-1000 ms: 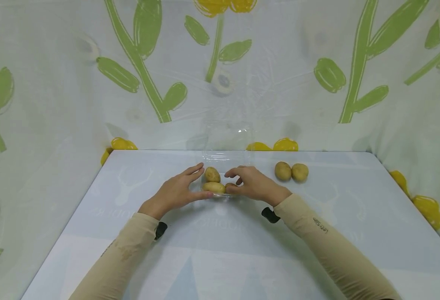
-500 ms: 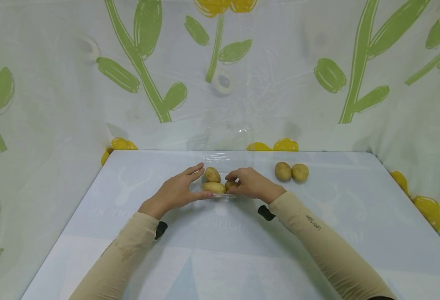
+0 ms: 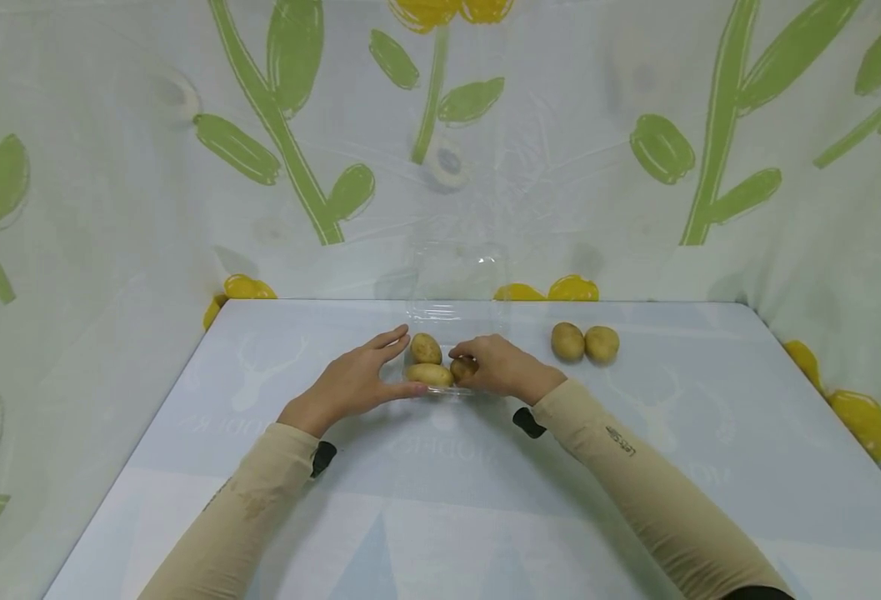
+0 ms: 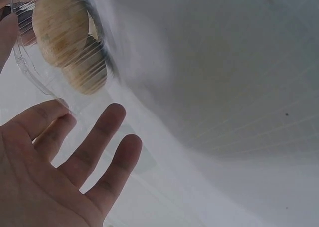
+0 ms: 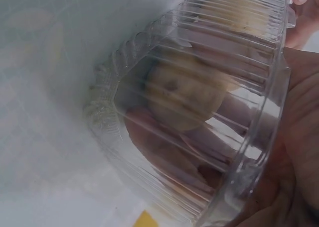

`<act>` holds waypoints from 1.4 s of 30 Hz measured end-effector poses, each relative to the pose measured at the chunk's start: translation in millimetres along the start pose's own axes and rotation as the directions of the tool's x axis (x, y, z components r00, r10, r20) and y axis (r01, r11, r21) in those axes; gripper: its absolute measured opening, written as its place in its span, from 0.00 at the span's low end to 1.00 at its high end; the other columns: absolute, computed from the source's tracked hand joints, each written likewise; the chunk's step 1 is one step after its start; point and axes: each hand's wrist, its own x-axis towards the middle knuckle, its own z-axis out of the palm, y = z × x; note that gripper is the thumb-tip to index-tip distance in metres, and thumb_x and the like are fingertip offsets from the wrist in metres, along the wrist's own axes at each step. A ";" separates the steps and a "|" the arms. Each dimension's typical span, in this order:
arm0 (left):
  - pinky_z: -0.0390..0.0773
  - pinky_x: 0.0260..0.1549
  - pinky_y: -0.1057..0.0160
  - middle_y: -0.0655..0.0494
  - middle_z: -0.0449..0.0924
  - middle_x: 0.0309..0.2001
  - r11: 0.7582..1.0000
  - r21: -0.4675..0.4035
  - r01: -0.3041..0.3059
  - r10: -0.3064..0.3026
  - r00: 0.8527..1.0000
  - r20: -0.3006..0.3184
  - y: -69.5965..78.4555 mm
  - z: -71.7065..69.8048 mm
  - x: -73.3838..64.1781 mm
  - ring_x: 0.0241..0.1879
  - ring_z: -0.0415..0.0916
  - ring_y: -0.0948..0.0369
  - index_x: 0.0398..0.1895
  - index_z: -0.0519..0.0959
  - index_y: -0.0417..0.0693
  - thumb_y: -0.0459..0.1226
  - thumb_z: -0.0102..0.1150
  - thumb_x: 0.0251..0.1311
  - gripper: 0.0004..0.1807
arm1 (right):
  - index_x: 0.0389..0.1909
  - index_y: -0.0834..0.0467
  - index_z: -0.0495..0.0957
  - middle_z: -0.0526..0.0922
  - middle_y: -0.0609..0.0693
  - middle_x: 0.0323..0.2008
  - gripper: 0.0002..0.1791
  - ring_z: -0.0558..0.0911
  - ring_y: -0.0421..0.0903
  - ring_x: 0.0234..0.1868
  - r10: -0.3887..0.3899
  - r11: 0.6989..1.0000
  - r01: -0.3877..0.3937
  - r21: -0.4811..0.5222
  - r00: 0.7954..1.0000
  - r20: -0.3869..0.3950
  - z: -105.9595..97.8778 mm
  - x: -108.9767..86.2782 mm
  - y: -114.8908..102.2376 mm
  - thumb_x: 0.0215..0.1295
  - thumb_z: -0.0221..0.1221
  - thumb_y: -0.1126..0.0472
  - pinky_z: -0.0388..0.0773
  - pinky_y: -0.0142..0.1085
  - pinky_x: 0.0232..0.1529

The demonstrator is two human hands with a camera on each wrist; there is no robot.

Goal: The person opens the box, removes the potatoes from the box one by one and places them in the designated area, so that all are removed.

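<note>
A clear plastic clamshell box [image 5: 249,152] stands near the table's far edge, its lid [image 3: 458,283] raised at the back. Inside it on the left are two potatoes: a rounder one [image 3: 426,348] behind and a longer one [image 3: 429,375] in front. My right hand [image 3: 513,368] reaches into the box's right side and grips a third potato [image 3: 463,369], seen through the ribbed wall in the right wrist view. At the box's left my left hand [image 3: 350,383] spreads its fingers, thumb at the front rim; in the left wrist view a bent fingertip [image 4: 62,103] touches the rim.
Two more potatoes, one [image 3: 568,342] beside the other [image 3: 602,344], lie on the table [image 3: 440,500] to the right of the box. A flower-patterned curtain [image 3: 545,167] hangs behind the table and along both sides.
My right hand has moved slightly left and its fingers have closed round the potato in the box's right side. The left hand stays where it was.
</note>
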 end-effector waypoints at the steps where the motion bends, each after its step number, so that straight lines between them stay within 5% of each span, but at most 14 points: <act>1: 0.69 0.64 0.40 0.62 0.49 0.80 1.000 0.002 0.000 0.000 1.000 0.001 0.1 -0.1 0.1 0.75 0.57 0.49 0.79 0.59 0.50 0.72 0.58 0.56 0.56 | 0.61 0.61 0.80 0.83 0.55 0.57 0.26 0.79 0.49 0.56 0.001 1.000 -0.001 0.000 1.000 0.002 -0.1 0.1 -0.3 0.63 0.70 0.61 0.74 0.45 0.62; 42: 0.68 0.65 0.40 0.61 0.50 0.80 1.000 -0.006 -0.004 0.004 1.000 0.013 3.9 -2.9 -1.0 0.75 0.56 0.49 0.79 0.59 0.48 0.71 0.58 0.57 0.55 | 0.60 0.59 0.79 0.80 0.57 0.53 0.28 0.79 0.51 0.52 0.025 1.000 -0.026 -0.005 0.995 -0.095 9.3 0.6 1.8 0.59 0.74 0.63 0.77 0.45 0.57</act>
